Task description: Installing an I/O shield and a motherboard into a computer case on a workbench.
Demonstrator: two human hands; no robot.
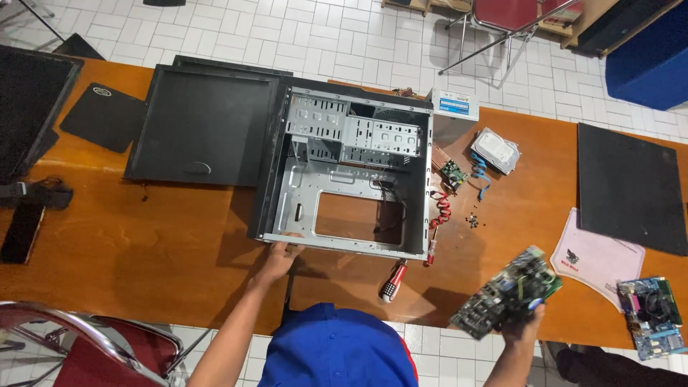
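The person wears a bright blue cap (337, 347) with a red edge along its right side, seen from above. Both forearms are bare, with no sleeves, watch or gloves showing. The left hand (278, 258) and right hand (523, 326) carry no rings that can be made out.

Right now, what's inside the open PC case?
The case holds only bare metal: drive cages, an empty motherboard tray and loose cables. The space under the cages is hidden.

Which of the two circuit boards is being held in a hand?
The green board in the right hand, lifted off the table. The other board, blue, lies flat at the table's right edge, untouched.
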